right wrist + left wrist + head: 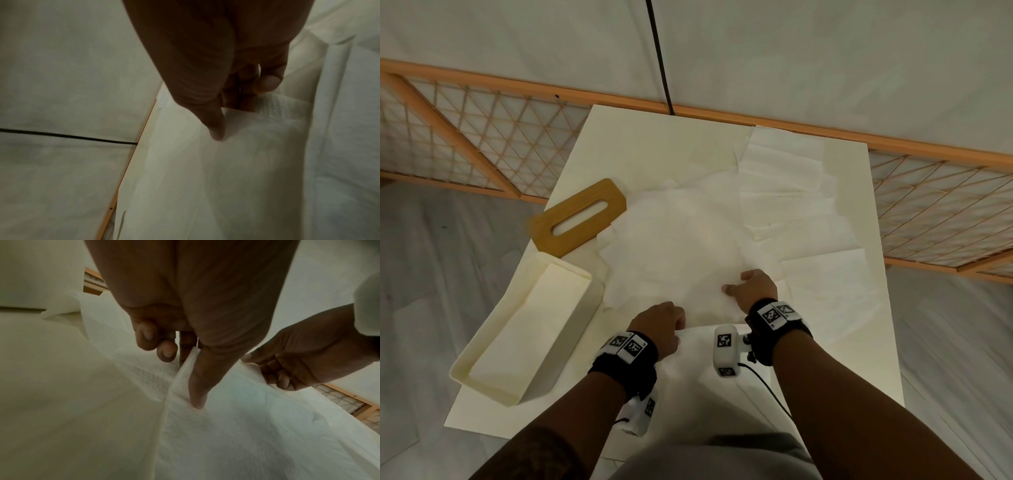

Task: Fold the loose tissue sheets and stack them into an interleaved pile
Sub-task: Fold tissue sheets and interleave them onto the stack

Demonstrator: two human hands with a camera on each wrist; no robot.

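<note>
A tissue sheet (688, 246) (spread mid-counter (654, 137)) is pinched at its near edge by the left hand (662, 325) and the right hand (751, 289), thumbs against curled fingers.

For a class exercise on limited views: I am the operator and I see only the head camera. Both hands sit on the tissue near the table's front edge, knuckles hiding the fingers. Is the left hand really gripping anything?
Observer: Yes. In the left wrist view, the left hand pinches a raised edge of the tissue sheet between thumb and index finger.
Operator: And the right?
Observer: The right wrist view shows the right hand pinching a tissue edge between thumb and fingers too.
Operator: Are the left hand's other fingers on the sheet?
Observer: No, two fingers curl inward, clear of it.
</note>
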